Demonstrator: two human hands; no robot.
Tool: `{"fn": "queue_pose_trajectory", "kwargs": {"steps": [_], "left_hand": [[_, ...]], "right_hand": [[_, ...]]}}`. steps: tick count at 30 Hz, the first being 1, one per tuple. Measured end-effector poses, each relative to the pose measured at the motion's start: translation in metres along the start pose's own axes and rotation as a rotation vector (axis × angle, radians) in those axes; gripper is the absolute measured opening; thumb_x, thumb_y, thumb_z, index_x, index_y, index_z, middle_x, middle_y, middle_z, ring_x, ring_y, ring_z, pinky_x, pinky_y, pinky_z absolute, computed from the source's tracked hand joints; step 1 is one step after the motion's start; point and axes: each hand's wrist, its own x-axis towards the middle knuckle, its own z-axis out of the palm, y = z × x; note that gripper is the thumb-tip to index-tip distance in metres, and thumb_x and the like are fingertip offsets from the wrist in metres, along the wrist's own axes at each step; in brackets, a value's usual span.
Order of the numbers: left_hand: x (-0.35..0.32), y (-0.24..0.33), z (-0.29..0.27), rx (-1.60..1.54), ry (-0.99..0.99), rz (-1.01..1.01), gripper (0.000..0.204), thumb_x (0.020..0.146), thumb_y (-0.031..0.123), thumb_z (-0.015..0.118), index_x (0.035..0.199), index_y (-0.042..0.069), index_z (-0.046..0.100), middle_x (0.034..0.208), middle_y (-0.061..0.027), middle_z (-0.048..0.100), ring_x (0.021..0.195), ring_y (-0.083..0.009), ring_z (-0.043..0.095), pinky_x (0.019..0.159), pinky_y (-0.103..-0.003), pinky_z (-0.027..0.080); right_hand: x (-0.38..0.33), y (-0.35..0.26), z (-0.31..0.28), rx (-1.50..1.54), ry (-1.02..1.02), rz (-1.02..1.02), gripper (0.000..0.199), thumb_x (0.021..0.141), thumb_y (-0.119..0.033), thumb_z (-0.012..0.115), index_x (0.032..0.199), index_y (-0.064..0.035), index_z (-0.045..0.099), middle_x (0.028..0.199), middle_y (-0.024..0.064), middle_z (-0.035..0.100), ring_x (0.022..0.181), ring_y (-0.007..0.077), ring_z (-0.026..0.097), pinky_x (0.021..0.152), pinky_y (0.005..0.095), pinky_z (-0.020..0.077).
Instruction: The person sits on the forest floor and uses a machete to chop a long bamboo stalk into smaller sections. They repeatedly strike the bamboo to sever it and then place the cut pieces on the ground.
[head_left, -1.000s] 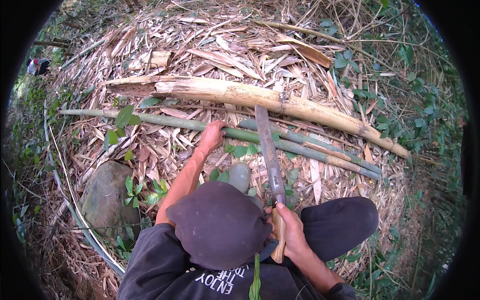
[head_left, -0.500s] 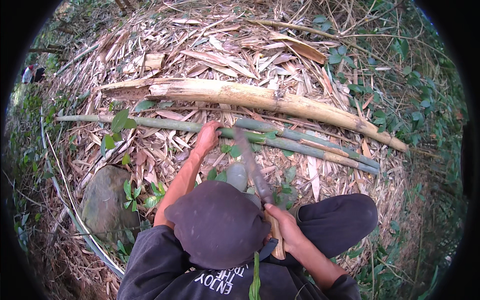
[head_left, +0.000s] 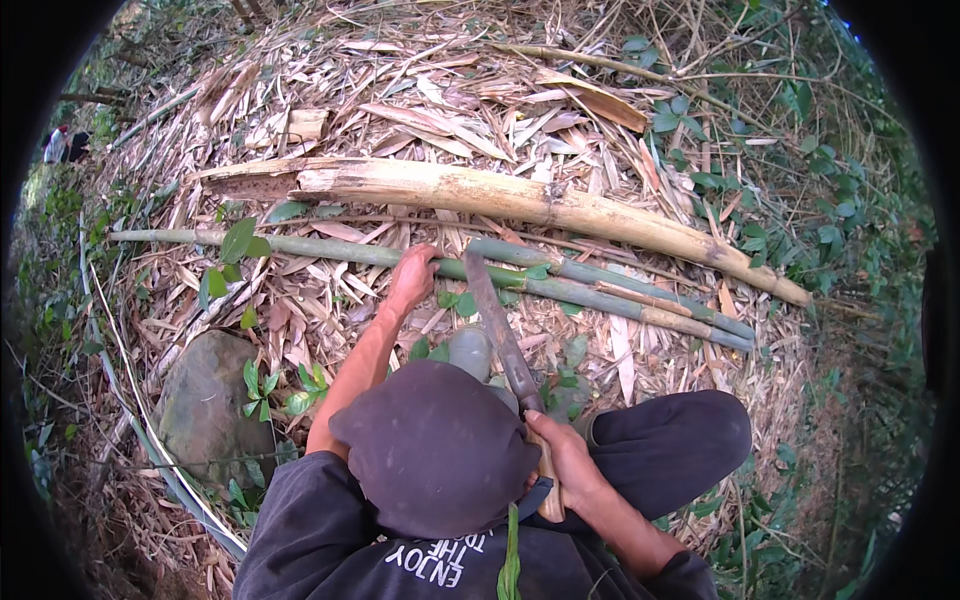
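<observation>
My left hand point(head_left: 412, 275) is wrapped round a long green bamboo pole point(head_left: 310, 246) that lies across the leaf litter. In my right hand point(head_left: 565, 455) is the wooden handle of a machete point(head_left: 505, 345). Its long, dull blade slants up and left, with the tip end over the pole just right of my left hand. Whether the edge touches the pole I cannot tell. Beside the pole's right half, on its far side, rests a shorter green bamboo piece point(head_left: 600, 275).
A thick, dry yellow bamboo stem point(head_left: 440, 185) lies beyond the pole. At the left sits a large grey rock point(head_left: 215, 405), with thin pale canes point(head_left: 165, 455) alongside. My bent knee point(head_left: 680, 450) is at the right. Leafy vines point(head_left: 830, 235) grow on the right; a distant person point(head_left: 68, 145) shows far left.
The machete blade, blurred by motion before, now looks sharp and has shifted only slightly. My left hand keeps its place on the bamboo pole.
</observation>
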Motion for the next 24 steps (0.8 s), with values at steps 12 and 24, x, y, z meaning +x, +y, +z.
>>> {"fn": "queue_pose_trajectory", "kwargs": {"steps": [12,24], "left_hand": [[0.021,-0.069,-0.052,0.131,0.931,-1.229,0.069,0.076,0.037,0.079,0.121,-0.001,0.044,0.112,-0.0242,0.048,0.099,-0.0334,0.053,0.087,-0.044,0.046],[0.003,-0.024,-0.088,-1.309,1.084,-0.756,0.039,0.088,0.003,0.063,0.116,-0.016,0.045,0.100,-0.0204,0.059,0.083,-0.0289,0.064,0.068,-0.044,0.058]], "right_hand": [[-0.054,-0.012,-0.010,-0.049,0.152,-0.463,0.041,0.096,-0.039,0.051,0.105,0.0014,0.047,0.064,0.0082,0.048,0.042,0.0162,0.049,0.039,0.0322,0.0461],[-0.102,-0.022,-0.036,-0.051,0.064,-0.908,0.046,0.098,-0.034,0.050,0.122,0.0053,0.045,0.066,0.0100,0.051,0.046,0.0152,0.053,0.043,0.0301,0.0484]]}}
